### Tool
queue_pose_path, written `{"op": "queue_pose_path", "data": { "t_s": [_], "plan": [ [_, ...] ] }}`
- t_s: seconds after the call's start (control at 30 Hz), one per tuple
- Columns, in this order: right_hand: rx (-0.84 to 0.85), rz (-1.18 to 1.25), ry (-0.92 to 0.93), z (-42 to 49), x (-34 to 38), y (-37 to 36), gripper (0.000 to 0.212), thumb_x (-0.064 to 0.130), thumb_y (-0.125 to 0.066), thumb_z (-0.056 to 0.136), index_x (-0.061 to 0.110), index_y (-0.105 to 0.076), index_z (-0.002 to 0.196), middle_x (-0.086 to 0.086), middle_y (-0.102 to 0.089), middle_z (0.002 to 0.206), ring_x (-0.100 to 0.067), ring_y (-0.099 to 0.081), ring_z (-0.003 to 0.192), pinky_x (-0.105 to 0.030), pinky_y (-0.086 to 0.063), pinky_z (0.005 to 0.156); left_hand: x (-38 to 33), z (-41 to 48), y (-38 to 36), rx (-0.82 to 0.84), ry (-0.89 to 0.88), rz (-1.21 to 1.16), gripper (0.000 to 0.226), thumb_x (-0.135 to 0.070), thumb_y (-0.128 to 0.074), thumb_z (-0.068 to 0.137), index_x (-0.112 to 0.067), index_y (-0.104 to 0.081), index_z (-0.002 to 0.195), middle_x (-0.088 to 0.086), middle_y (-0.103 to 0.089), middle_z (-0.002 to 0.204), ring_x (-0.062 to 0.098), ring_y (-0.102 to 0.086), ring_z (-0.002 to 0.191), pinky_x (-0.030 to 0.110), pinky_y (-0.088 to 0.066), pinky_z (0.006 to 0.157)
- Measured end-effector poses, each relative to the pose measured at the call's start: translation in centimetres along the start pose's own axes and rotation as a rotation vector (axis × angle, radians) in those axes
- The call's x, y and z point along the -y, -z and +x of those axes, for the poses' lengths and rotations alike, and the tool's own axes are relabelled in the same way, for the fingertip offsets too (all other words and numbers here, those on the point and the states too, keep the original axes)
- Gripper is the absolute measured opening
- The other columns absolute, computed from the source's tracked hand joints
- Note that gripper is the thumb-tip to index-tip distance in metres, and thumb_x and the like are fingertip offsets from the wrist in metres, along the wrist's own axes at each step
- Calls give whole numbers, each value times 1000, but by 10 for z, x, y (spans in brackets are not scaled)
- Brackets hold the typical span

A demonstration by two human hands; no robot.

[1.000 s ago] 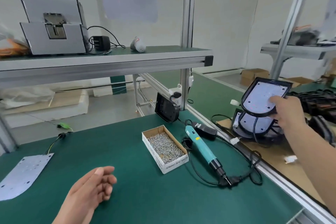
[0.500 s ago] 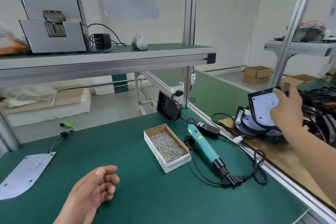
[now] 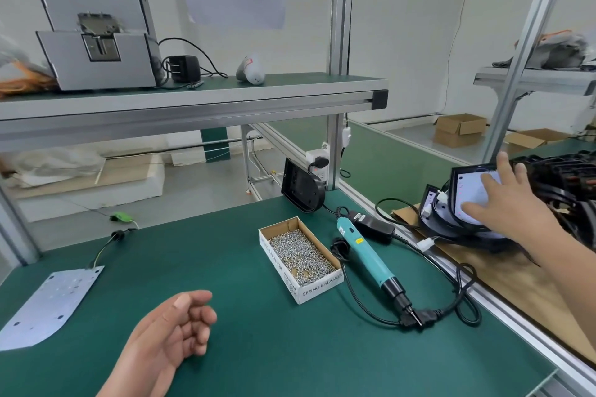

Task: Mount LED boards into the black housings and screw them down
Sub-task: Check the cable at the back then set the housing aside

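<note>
Left hand [image 3: 174,329] hovers palm-up over the near edge of the green desk [image 3: 290,358], fingers loosely curled, holding nothing. Right hand [image 3: 511,203] reaches off to the right and lies on the white face of a board in a tilted black housing [image 3: 456,190]. Its thumb and forefinger are spread over the board and its other fingers are hidden by the rim, so I cannot tell whether it grips. That housing leans on a second one [image 3: 430,203], which rests on cardboard [image 3: 516,271] just past the desk's right rail.

A bare LED board [image 3: 48,303] lies flat at the desk's left edge, well apart from both hands. A box of screws [image 3: 300,263] sits mid-desk, with a teal screwdriver [image 3: 367,258] just beside it on the right. An empty housing [image 3: 301,187] leans against the post behind them. More black housings [image 3: 567,177] are piled at far right.
</note>
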State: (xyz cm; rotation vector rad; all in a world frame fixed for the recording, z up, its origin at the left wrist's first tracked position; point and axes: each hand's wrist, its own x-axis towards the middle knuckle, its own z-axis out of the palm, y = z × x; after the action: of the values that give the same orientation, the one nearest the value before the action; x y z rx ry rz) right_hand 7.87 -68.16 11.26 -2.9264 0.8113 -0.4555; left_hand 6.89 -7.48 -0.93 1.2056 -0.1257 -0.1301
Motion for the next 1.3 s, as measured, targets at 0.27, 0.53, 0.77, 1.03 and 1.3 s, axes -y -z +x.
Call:
{"op": "queue_pose_path", "data": {
  "t_s": [0.27,0.53,0.77,1.03,1.3],
  "plan": [
    [88,17,15,-4,-6,-2,133,96,-61,64,13,-26,162,6,34,169,-27,26,158,-62,-22,123,3,4,6,14,18,-8,41,-29,-48,98,-2,-77,108,31,-66,92,30,-60,59,35,-51,45],
    [45,-129,48,-2,-1,-3,103,84,-70,72,6,-52,137,-12,17,172,-38,20,158,-60,-19,125,3,5,6,18,17,-1,39,-30,-48,99,-5,-77,108,29,-67,93,30,-59,55,32,-49,42],
    [-236,-262,116,-23,3,-12,70,76,-62,86,12,-67,113,-19,-6,175,-30,0,162,-52,-30,119,0,1,3,24,-3,16,38,-31,-49,99,-7,-77,110,27,-67,94,29,-56,54,30,-46,42],
    [-417,-148,284,-25,5,-36,110,93,-17,82,7,-72,122,-29,-34,163,-46,-18,156,-60,-23,120,-3,-1,1,50,-11,27,39,-37,-55,96,-7,-75,113,26,-68,95,27,-57,58,31,-48,46],
    [-457,-136,286,-23,18,-41,80,69,-43,88,5,-71,126,-30,-38,159,-46,-16,156,-62,-18,124,-1,-2,0,19,9,6,41,-28,-50,98,2,-71,116,29,-66,95,28,-55,57,32,-47,46]
  ]
}}
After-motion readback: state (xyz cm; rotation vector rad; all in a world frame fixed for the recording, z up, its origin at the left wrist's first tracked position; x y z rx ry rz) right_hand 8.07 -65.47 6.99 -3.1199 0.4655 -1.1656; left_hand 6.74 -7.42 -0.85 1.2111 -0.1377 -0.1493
